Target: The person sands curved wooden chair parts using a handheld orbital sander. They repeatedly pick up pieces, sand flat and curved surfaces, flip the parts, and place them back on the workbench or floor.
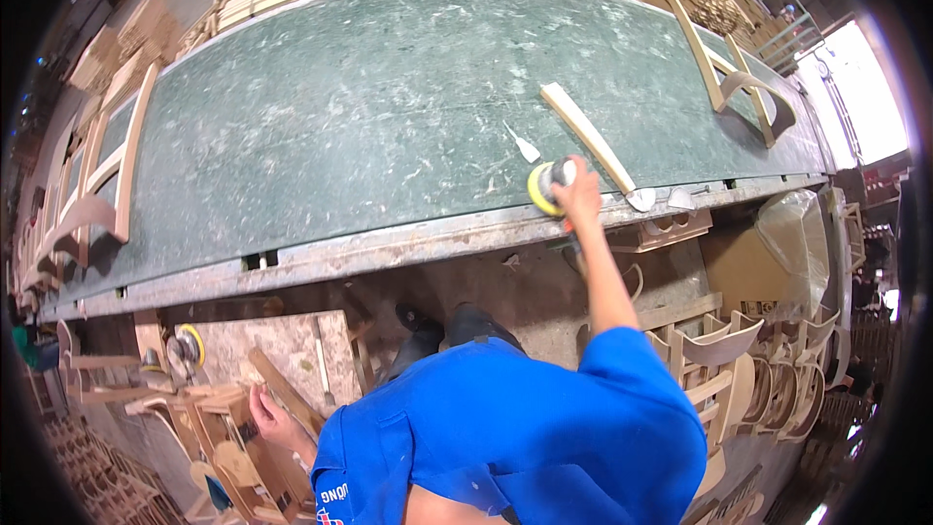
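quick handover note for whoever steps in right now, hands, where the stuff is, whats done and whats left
Right hand: gripping a sander with a yellow pad at the front edge of the green workbench.
Left hand: low beside the bench, on a wooden chair frame among stacked parts.
On the bench: a curved wooden slat just beyond the sander, a putty knife to its left, and chair frames at both ends.
Done: nothing can be confirmed from this view.
Left: the slat lies untouched by either hand.

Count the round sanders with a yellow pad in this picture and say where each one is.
2. One sander is under the right hand at the green bench's front edge. The other sander lies below the bench, far left, beyond the left hand. Others may be hidden.
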### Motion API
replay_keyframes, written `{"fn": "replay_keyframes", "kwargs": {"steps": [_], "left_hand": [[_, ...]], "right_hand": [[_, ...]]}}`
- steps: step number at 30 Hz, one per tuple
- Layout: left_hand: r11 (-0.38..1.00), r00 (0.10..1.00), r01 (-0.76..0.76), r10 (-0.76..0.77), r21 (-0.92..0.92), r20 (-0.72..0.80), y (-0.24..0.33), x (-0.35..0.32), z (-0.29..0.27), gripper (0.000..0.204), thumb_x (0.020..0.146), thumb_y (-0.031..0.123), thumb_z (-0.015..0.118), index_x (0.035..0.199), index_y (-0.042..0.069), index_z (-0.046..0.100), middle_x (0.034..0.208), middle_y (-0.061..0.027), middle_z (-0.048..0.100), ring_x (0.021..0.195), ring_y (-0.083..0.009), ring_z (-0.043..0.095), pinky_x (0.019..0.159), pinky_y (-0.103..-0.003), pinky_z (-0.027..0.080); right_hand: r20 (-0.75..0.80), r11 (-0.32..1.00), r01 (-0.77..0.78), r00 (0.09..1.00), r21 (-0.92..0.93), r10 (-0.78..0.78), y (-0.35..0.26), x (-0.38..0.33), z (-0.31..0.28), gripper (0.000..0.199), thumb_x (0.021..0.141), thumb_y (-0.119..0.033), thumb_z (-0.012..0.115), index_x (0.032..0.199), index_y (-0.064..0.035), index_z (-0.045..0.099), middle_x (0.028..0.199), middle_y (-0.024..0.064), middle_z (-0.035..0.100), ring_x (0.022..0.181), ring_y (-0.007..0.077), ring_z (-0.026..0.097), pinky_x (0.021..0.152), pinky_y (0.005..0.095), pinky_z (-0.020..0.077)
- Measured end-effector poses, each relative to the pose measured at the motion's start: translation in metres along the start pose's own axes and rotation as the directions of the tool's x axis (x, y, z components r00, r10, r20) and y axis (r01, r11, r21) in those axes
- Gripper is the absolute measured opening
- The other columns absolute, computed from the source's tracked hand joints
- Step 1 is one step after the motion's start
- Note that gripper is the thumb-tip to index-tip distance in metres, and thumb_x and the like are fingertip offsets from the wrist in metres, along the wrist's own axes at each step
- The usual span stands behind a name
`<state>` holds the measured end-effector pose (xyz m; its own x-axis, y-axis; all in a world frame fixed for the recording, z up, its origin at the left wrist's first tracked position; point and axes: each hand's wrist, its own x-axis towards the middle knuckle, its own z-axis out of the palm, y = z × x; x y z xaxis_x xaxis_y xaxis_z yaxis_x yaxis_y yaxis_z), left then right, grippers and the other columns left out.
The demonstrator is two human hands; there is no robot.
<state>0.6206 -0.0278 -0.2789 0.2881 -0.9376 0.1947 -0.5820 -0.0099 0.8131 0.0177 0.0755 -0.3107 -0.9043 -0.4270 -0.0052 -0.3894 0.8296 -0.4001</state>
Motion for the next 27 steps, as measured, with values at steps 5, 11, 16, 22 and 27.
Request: {"fn": "replay_keyframes", "kwargs": {"steps": [5,11,16,22,27], "left_hand": [[0.983,0.923,-0.124,0.163,-0.132,0.348,0.085,0.050,0.106,0.028,0.097,0.008,0.046,0.120,-0.004,0.057,0.110,-0.0146,0.065,0.102,-0.0206,0.063,0.090,-0.030,0.047],[0.864,0.702,-0.411,0.503,-0.290,0.504,0.216,0.048,0.231,0.028,0.089,0.001,0.053,0.116,0.002,0.062,0.104,-0.0105,0.068,0.096,-0.0180,0.064,0.085,-0.030,0.048],[0.840,0.546,-0.430,0.533,-0.330,0.646,0.235,0.008,0.277,0.028,0.086,0.004,0.057,0.113,0.009,0.064,0.101,-0.0106,0.069,0.092,-0.0213,0.066,0.080,-0.031,0.050],[0.837,0.427,-0.528,0.408,-0.144,0.807,0.205,-0.010,0.278,0.028,0.086,0.016,0.058,0.113,0.014,0.063,0.105,-0.0102,0.066,0.092,-0.0292,0.064,0.079,-0.039,0.051],[0.868,0.430,-0.473,0.375,-0.148,0.821,0.207,-0.010,0.294,0.032,0.088,0.021,0.054,0.119,0.017,0.059,0.108,-0.0080,0.065,0.096,-0.0278,0.062,0.080,-0.039,0.050]], "right_hand": [[0.155,0.948,0.149,0.968,0.280,-0.198,-0.083,-0.042,0.038,0.072,0.065,-0.023,0.077,0.130,-0.0244,0.047,0.105,0.0163,0.050,0.102,0.0354,0.055,0.087,0.0430,0.0465],[0.056,0.856,0.305,0.932,0.417,-0.359,-0.111,0.019,0.074,0.066,0.072,-0.034,0.073,0.130,-0.0199,0.045,0.115,0.0167,0.049,0.102,0.0384,0.055,0.085,0.0476,0.0462],[0.198,0.953,0.267,0.951,-0.144,-0.237,-0.060,0.077,0.070,0.056,0.078,-0.023,0.070,0.128,-0.0146,0.047,0.115,0.0154,0.049,0.108,0.0358,0.048,0.087,0.0460,0.0446],[0.021,0.942,0.252,0.965,0.221,-0.263,-0.012,0.096,0.078,0.046,0.075,-0.004,0.052,0.121,-0.0023,0.052,0.118,0.0198,0.056,0.111,0.0379,0.051,0.096,0.0441,0.0408],[-0.034,0.965,0.085,0.996,0.249,-0.078,0.073,0.152,0.039,0.040,0.089,-0.017,0.056,0.124,0.0012,0.047,0.114,0.0197,0.058,0.104,0.0317,0.057,0.088,0.0397,0.0470]]}}
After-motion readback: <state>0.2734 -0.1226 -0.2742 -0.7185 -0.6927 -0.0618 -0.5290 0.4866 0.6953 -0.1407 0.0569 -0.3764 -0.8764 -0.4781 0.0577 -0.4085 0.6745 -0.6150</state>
